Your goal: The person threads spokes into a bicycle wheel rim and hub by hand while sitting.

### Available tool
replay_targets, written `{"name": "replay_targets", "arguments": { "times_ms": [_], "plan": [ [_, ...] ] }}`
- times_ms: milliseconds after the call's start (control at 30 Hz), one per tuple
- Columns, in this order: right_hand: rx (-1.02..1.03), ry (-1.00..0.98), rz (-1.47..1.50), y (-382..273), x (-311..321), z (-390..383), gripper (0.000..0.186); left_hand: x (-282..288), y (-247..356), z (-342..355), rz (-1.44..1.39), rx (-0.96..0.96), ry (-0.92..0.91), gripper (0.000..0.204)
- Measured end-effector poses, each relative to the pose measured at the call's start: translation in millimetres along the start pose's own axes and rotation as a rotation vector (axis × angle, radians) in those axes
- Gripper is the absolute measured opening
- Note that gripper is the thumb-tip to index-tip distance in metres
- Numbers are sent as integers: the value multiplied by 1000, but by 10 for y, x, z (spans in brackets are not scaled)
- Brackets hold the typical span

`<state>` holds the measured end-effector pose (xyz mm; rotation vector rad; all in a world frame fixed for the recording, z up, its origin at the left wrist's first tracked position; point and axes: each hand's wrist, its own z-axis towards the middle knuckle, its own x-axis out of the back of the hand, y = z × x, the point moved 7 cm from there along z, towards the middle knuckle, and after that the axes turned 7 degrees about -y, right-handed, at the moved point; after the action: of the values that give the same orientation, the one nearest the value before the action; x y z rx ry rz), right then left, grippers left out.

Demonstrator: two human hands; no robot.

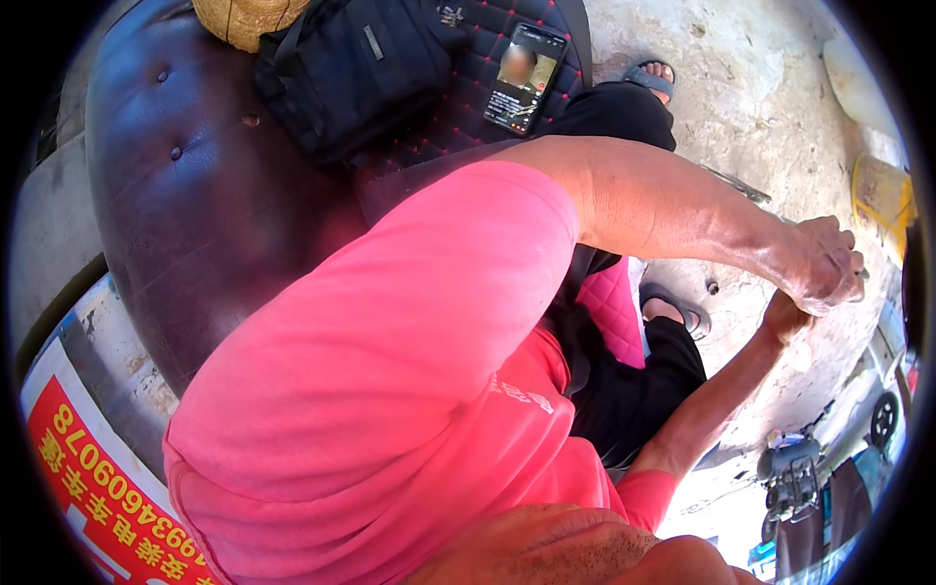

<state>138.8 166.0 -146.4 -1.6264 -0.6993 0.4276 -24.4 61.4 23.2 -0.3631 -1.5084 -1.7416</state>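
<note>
Beyond the right side of the dark brown, button-tufted leather seat, the person's left hand reaches out over the pale, stained concrete floor, its fingers curled in. The right hand, well apart from the seat too, overlaps it in view, partly covered by it. Whether the two hands press together, and what, if anything, they pinch, cannot be told; any thing in work there is hidden between the fingers, farther from the seat than the feet. A yellow plastic container stands near the left hand, also well right of the seat. On the seat's far end lie a black fabric bag, a woven straw hat and a black smartphone with a lit screen, the phone on a black quilted cover with red stitching.
</note>
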Motion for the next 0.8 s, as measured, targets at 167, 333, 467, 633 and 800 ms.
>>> {"name": "replay_targets", "arguments": {
  "times_ms": [167, 333, 467, 633, 800],
  "plan": [
    [-144, 8, -385, -400, -137, 40, 78, -98, 9, 41, 56, -13, 82, 14],
    [-92, 26, -326, -434, -148, 69, 67, -65, 19, 8, 49, 91, 123, 12],
    [-79, 33, -300, -434, -159, 62, 59, 14, -32, 7, -20, -47, -77, 21],
    [-53, 56, -230, -411, -159, -7, 50, 45, -58, 46, -62, -42, -257, 27],
    [128, 30, 37, -350, -381, 123, 43, 291, -130, 80, -45, 16, -200, 24]
  ]
}}
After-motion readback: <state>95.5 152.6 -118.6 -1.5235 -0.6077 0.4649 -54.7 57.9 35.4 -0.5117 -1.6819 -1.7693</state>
